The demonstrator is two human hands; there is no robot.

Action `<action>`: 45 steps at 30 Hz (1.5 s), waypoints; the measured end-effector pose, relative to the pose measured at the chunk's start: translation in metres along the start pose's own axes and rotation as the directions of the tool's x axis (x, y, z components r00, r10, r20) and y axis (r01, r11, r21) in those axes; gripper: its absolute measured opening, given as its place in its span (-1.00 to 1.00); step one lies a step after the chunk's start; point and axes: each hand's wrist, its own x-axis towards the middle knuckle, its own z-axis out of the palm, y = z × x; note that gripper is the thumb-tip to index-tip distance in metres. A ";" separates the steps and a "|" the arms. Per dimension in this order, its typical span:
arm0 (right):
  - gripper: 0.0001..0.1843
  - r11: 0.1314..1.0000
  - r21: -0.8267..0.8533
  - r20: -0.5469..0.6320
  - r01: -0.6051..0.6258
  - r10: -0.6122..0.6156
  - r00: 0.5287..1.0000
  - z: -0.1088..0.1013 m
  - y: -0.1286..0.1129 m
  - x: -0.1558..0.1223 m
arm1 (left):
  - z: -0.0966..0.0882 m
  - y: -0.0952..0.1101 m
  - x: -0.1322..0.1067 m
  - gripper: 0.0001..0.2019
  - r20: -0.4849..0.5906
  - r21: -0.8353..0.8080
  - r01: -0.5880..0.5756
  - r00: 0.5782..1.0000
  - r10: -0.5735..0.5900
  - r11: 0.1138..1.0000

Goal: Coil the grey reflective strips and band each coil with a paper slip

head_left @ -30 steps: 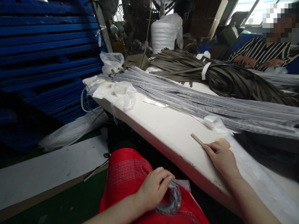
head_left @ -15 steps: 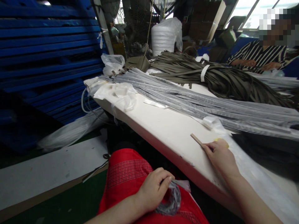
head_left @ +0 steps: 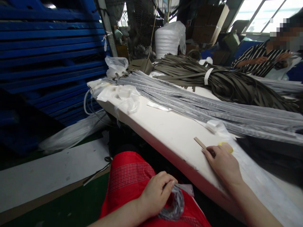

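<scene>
My left hand [head_left: 155, 193] rests on my red-clothed lap [head_left: 129, 176], fingers closed on a coiled grey bundle [head_left: 174, 205]. My right hand [head_left: 223, 164] lies on the white table [head_left: 170, 132], fingers curled over the end of a thin wooden stick [head_left: 200, 142]. A small yellow object [head_left: 227, 146] sits just beyond its knuckles. A dark sheet [head_left: 272, 154] lies to the right of that hand. Long grey strips [head_left: 189, 101] stretch across the table behind it.
A tied bundle of olive-brown strips [head_left: 222, 82] lies farther back, with a white roll [head_left: 169, 37] behind it. Blue pallets [head_left: 47, 53] stand at the left. Crumpled clear plastic [head_left: 123, 93] sits at the table's left end. A person in a striped top [head_left: 260, 58] works at the far right.
My hands stay almost where they were. The view has shifted slightly, and the person in stripes has raised their hands.
</scene>
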 end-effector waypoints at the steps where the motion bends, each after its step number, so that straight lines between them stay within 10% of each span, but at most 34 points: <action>1: -0.71 1.000 0.013 -0.005 -0.008 0.008 1.000 0.001 0.000 0.000 | 0.000 0.000 0.000 -0.70 0.000 0.000 -0.001 1.000 0.001 1.000; 24: -0.72 0.969 0.180 0.060 -0.167 0.159 0.985 0.005 0.005 0.006 | 0.002 0.002 0.002 -0.70 0.010 0.007 -0.002 1.000 0.002 1.000; 45: -0.73 0.997 0.059 0.115 0.056 -0.062 0.991 -0.011 0.006 -0.007 | 0.003 0.002 0.002 -0.69 0.007 0.011 0.002 1.000 -0.002 1.000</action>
